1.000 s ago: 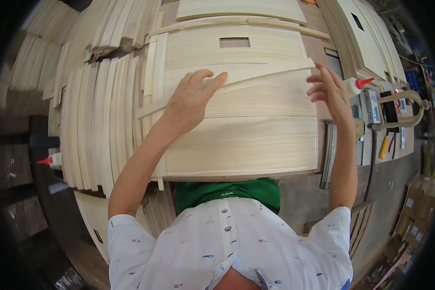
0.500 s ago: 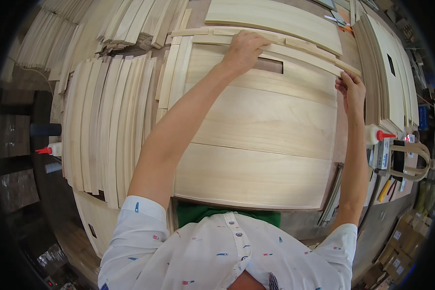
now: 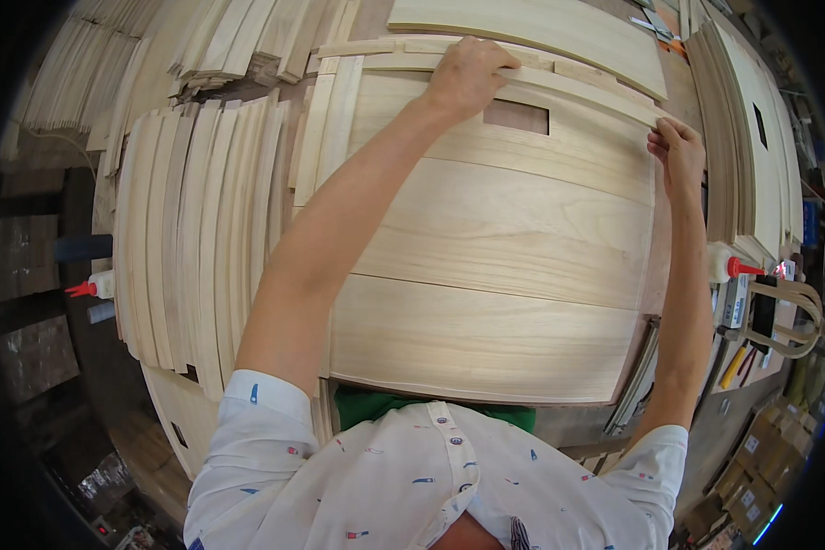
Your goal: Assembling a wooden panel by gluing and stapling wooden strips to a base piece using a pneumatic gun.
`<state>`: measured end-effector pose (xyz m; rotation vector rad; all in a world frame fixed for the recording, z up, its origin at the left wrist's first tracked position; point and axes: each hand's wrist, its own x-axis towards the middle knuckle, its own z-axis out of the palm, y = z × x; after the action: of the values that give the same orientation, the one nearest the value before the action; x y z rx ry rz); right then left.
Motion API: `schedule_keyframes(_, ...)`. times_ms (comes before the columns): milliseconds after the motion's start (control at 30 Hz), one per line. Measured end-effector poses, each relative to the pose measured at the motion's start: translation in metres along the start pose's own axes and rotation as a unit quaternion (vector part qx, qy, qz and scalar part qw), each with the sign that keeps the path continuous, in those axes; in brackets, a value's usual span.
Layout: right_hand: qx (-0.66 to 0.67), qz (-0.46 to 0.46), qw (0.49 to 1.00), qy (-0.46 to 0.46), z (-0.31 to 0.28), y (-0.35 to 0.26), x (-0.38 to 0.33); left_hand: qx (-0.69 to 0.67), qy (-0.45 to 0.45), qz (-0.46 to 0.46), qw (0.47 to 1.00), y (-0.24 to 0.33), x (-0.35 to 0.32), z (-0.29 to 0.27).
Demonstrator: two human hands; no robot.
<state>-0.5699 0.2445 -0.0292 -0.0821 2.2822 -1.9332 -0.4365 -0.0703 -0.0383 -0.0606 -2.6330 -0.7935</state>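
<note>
A pale wooden panel (image 3: 504,211) lies flat before me, with a rectangular slot (image 3: 517,116) near its far edge. Along that edge runs a thin wooden strip (image 3: 596,93). My left hand (image 3: 470,81) is closed over the strip near the slot, its fingertips partly hidden. At the strip's right end, my right hand (image 3: 679,154) pinches it between thumb and fingers. Just behind it lies another wooden strip (image 3: 582,71). More light strips (image 3: 341,115) line the panel's left side, partly behind my left forearm.
Stacked wooden slats (image 3: 197,229) stand at the left, and slotted boards (image 3: 747,137) at the right. A wide board (image 3: 532,32) lies beyond the strips. Glue bottles with red tips sit at the left (image 3: 104,284) and right (image 3: 722,263).
Both hands and the strip have moved slightly farther away from me, and my right hand appears a little farther right. The grip on the strip looks the same. The view has shifted slightly.
</note>
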Motion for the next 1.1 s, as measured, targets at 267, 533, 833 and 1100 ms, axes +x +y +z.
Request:
schedule_keyframes(267,-0.295,-0.055,0.953,0.044,0.004,0.032,0.029,0.096,0.01,0.024,0.995,-0.004,0.004,0.013)
schedule_keyframes(533,-0.285,-0.006,0.957,0.054,0.022,0.003,0.011,-0.004,0.041,0.162,0.986,0.063,0.042,0.085)
schedule_keyframes(833,-0.279,-0.074,0.957,0.02,-0.001,-0.023,-0.026,-0.02,0.058,0.19,0.98,0.07,0.067,0.126)
schedule_keyframes(1100,-0.375,0.04,0.917,0.131,-0.181,-0.043,-0.225,-0.034,0.077,0.206,0.975,0.058,0.071,0.131)
